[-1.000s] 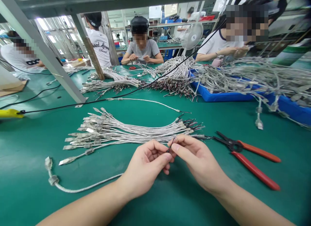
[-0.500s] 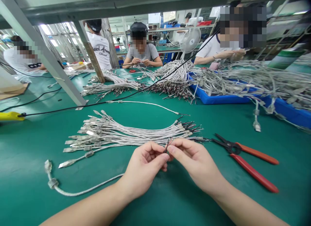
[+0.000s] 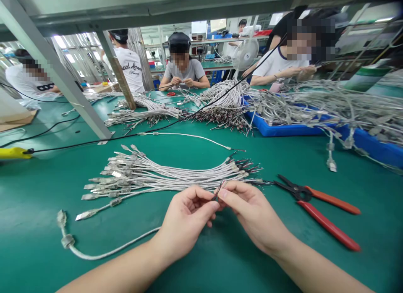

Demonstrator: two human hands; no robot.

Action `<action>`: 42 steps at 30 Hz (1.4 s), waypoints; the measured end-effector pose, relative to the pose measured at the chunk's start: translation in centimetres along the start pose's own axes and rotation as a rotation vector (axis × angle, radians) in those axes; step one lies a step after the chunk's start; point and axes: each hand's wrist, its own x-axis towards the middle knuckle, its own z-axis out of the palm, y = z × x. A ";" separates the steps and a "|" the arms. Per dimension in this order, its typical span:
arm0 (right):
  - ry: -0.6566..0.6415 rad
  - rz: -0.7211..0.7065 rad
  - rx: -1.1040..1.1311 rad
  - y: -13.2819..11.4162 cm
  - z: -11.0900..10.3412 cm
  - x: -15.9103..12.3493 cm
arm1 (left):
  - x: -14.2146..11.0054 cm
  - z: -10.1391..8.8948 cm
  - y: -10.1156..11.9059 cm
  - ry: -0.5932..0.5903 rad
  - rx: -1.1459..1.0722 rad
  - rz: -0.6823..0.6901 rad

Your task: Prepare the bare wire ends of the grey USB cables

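Note:
My left hand (image 3: 187, 223) pinches the end of a white USB cable (image 3: 116, 252), whose plug and grey ferrite bead lie on the green table at the left. Thin dark and reddish wires (image 3: 218, 190) stick up between my fingertips. My right hand (image 3: 250, 215) has its thumb and forefinger closed on these same wires, right against my left fingers. Just beyond my hands lies a bundle of similar USB cables (image 3: 176, 175), plugs to the left and bare wire ends to the right. Wire strippers (image 3: 304, 192) with red and orange handles lie open to the right.
A single cable (image 3: 189, 134) lies behind the bundle. Farther back are cable heaps (image 3: 226, 98) and blue trays (image 3: 283, 129) full of cables. A black cord (image 3: 78, 145) crosses the table from a yellow tool handle (image 3: 14, 153). A metal post (image 3: 75, 91) stands left. Co-workers sit opposite.
The wires between my fingertips have drawn closer together and lean right. Both hands stay in almost the same place. At the back right, another person in dark clothing has come into view.

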 end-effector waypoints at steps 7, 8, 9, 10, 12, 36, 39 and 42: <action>-0.064 -0.034 -0.083 -0.4 -0.6 0.1 | 0.0 -0.1 0.4 -0.021 0.062 -0.040; -0.062 -0.037 -0.102 -0.5 -0.6 0.1 | 0.0 -0.1 0.5 -0.025 0.060 -0.040; -0.062 -0.039 -0.121 -0.5 -0.7 0.1 | 0.0 -0.1 0.5 -0.030 0.058 -0.038; -0.061 -0.040 -0.133 -0.5 -0.7 0.1 | 0.1 -0.1 0.6 -0.037 0.057 -0.035; -0.044 -0.029 -0.127 -0.4 -0.6 0.1 | 0.1 -0.2 0.5 -0.051 0.057 -0.025; 0.107 -0.012 -0.068 -0.1 -0.3 0.1 | 0.5 -1.2 0.0 -0.137 0.147 0.061; 0.086 -0.013 -0.061 -0.2 -0.3 0.0 | 0.5 -1.2 0.0 -0.154 0.126 -0.008; 0.053 -0.004 -0.045 -0.3 -0.3 -0.1 | 0.4 -1.3 0.1 -0.205 0.111 -0.033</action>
